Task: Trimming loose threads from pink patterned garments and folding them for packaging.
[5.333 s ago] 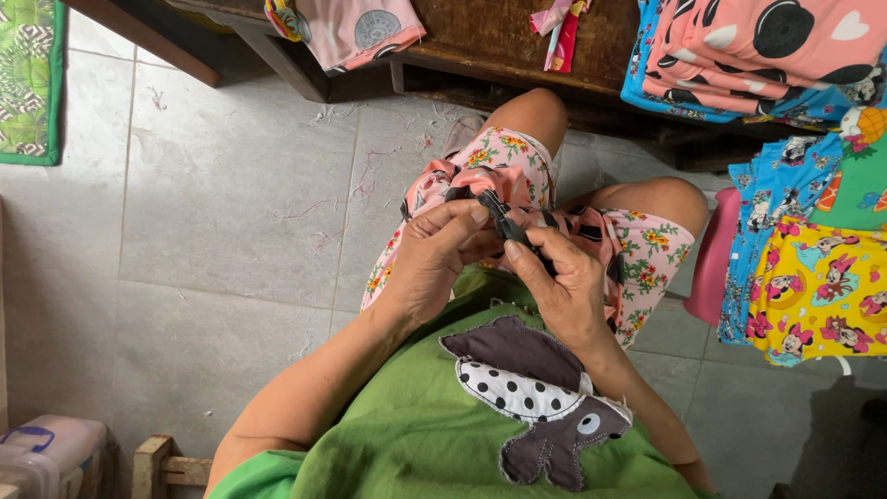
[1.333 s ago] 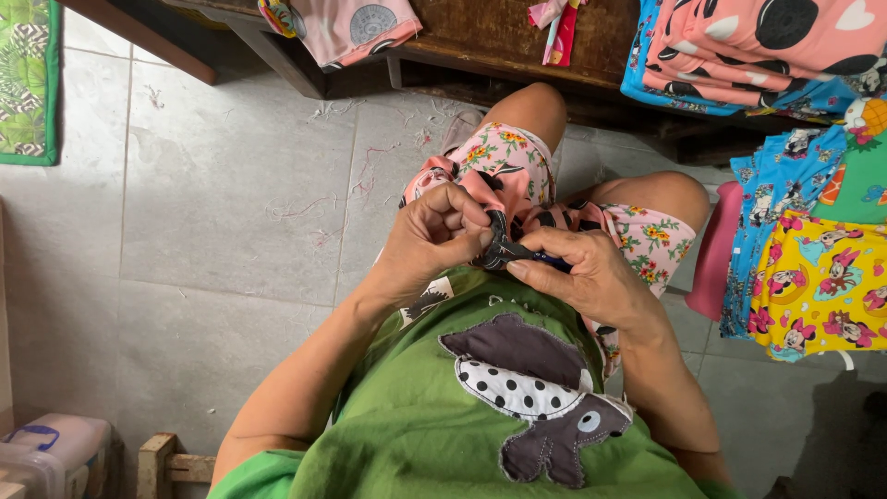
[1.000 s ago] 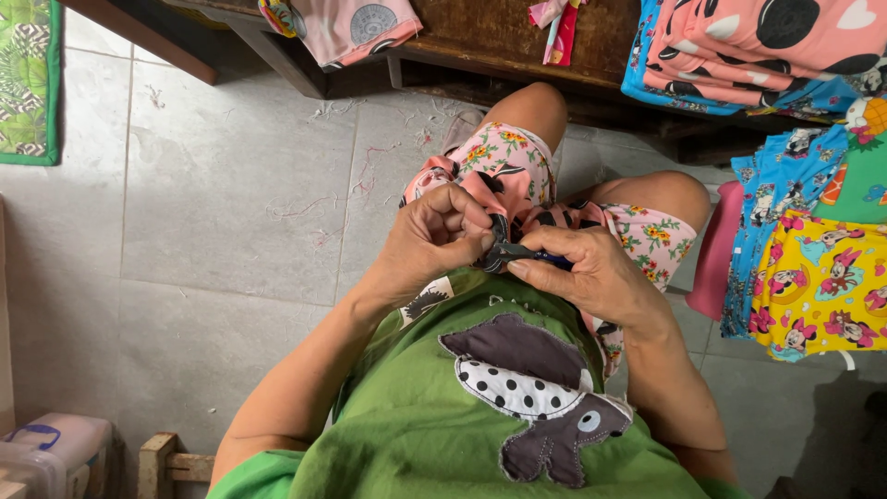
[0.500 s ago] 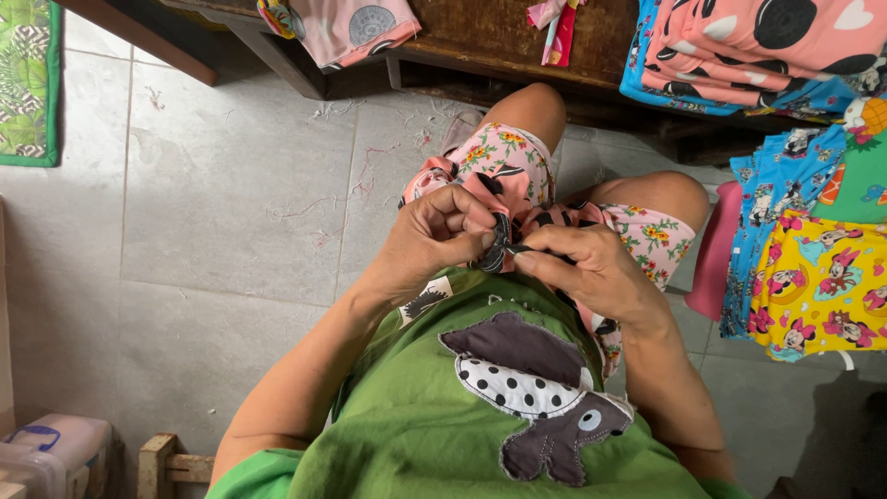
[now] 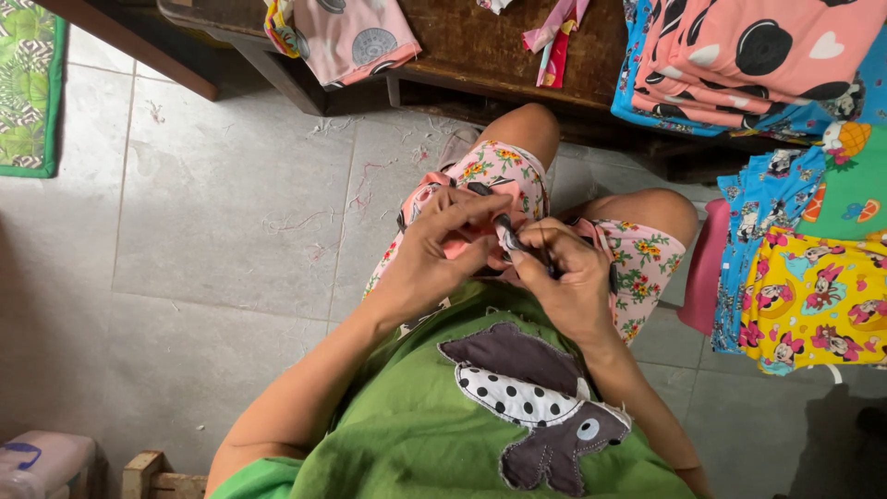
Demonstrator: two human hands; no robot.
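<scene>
Sitting over the lap, both hands are closing on one small spot: the left hand (image 5: 443,249) is pinching the pink cloth (image 5: 462,242), while the right hand (image 5: 564,282) is gripping a small dark clipper (image 5: 510,238) angled up-left, its tip meeting the left fingertips.

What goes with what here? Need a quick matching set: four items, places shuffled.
1. left hand
2. right hand
3. yellow printed garments
4. green quilted mat

A. top left corner of the floor
B. holding a small dark tool over the lap
C. stacked at the right edge
D. pinching the pink fabric beside the tool

Pairs: 1-D, 2-B, 3-C, 4-A
</scene>
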